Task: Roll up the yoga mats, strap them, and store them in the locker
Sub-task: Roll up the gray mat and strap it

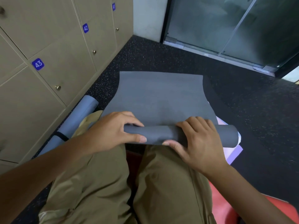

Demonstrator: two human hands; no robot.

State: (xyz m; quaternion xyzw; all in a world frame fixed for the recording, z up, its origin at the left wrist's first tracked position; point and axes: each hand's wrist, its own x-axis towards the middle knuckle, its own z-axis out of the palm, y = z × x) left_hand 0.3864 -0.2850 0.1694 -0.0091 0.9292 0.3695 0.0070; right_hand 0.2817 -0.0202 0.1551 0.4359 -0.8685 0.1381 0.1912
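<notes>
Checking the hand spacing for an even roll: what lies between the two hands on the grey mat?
In the head view, only a bare stretch of the rolled grey mat lies between the left hand and right hand.

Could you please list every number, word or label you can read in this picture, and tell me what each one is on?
"43": blue tag on the nearest locker door.
"42": blue tag on the next locker door along.
"41", probably: blue tag on the farthest locker door, small and blurred, so not certain.
No other text is visible; none shows on the grey mat.
</notes>
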